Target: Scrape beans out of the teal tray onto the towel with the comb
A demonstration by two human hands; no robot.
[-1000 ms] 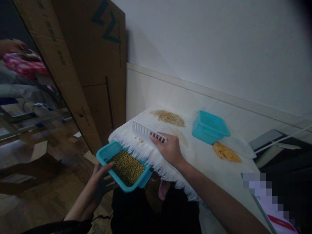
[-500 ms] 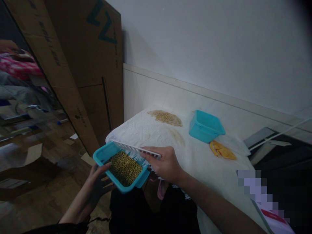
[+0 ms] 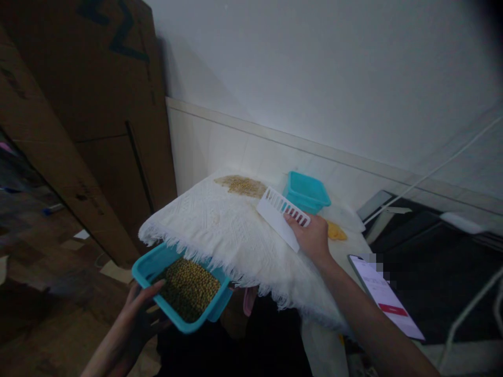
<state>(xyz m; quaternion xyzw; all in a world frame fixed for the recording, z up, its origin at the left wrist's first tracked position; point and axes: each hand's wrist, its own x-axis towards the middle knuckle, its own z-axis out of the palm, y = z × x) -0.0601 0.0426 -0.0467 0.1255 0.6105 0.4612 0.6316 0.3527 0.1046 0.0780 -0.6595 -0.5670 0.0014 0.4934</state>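
Note:
My left hand grips the near-left side of a blue plastic bin, thumb over the rim. Soybeans lie inside it, and the cloth's fringe hangs over its far edge. In my right hand is a white flat scraper with a row of slots along its upper edge. The scraper is held over the white cloth on the table. Beyond its tip, a pile of soybeans is spread on the cloth.
A second blue bin stands near the wall. Beside it lies something yellow, partly hidden by my right hand. A phone rests at the right, near a white cable. A large cardboard box stands at the left.
My right hand has lifted the scraper away from the bin's far rim and moved it up and right over the cloth. My left hand still holds the bin under the fringe.

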